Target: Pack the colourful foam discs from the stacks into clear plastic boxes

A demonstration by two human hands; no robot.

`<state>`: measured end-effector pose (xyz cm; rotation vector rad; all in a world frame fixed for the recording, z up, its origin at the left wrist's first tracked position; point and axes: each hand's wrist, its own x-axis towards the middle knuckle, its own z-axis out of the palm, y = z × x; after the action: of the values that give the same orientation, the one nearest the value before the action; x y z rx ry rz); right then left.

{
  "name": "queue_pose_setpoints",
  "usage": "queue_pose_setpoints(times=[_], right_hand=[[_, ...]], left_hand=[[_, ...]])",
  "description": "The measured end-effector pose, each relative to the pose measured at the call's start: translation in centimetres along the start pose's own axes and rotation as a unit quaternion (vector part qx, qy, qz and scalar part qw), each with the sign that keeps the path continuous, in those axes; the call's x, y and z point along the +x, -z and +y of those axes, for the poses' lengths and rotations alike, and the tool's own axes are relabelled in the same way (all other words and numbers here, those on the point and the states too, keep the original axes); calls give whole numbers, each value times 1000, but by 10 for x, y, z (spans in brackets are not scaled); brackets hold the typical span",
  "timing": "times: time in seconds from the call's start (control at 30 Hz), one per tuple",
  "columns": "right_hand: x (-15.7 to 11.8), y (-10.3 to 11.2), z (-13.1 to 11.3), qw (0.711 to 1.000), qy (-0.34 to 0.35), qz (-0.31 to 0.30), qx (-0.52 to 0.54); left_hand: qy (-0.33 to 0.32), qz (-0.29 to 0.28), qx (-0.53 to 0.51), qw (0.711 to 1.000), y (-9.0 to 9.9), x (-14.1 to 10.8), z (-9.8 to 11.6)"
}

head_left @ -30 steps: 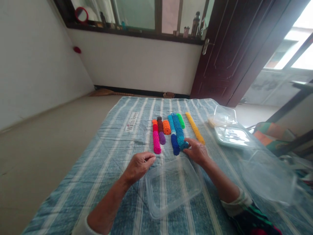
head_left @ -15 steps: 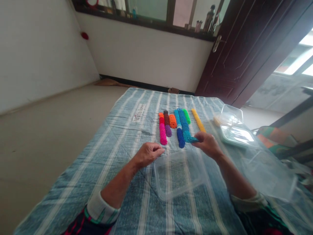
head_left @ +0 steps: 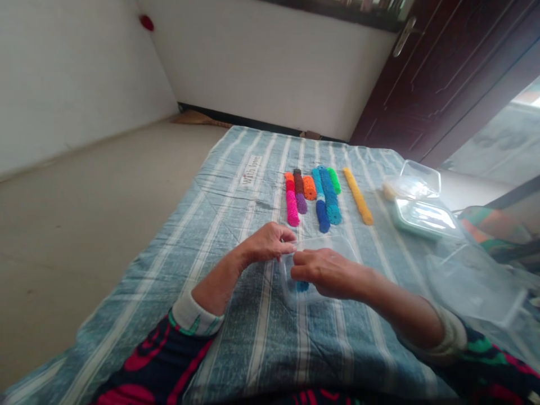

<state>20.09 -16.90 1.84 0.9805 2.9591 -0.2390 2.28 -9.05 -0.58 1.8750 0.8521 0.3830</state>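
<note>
My left hand (head_left: 272, 242) is closed in a pinch at the far left corner of a clear plastic container (head_left: 346, 244), thumb and fingers at its rim. My right hand (head_left: 323, 271) is over the container, knuckles up and fingers curled. Below its fingers shows a small teal textured piece (head_left: 302, 286), mostly hidden by the hand. Just beyond lie rows of coloured, textured, roll-like stacks: a pink and red one (head_left: 292, 205), a brown and purple one (head_left: 299, 191), an orange one (head_left: 309, 188), a dark blue one (head_left: 323, 215) and a teal one (head_left: 331, 194).
A green stack (head_left: 333, 180) and a long yellow roll (head_left: 358, 197) lie farther right. Lidded clear boxes (head_left: 426, 218) and another clear plastic piece (head_left: 476, 287) stand along the right side. A striped blue cloth (head_left: 228, 225) covers the table.
My right hand has carried the teal piece from the end of the teal stack to the container. My left hand has moved to the container's corner. The view has tipped down.
</note>
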Motion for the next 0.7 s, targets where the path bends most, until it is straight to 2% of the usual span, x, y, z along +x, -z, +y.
queue_pose_setpoints(times=[0.13, 0.2, 0.37, 0.47, 0.6, 0.7], right_hand=[[2, -8, 2, 1000, -11, 8, 26], [4, -11, 3, 998, -22, 26, 45], [10, -19, 7, 988, -63, 51, 132], [12, -22, 11, 976, -74, 89, 182], [12, -21, 15, 969, -67, 99, 217], [13, -16, 16, 966, -64, 94, 232]], left_hand=[[-26, 92, 18, 995, -5, 4, -1], [-34, 121, 22, 992, -7, 6, -2], [-38, 122, 27, 992, -6, 4, 1], [-7, 81, 22, 996, 1, -7, 8], [101, -50, -28, 993, 11, -29, 18], [104, -78, -4, 991, 9, -40, 19]])
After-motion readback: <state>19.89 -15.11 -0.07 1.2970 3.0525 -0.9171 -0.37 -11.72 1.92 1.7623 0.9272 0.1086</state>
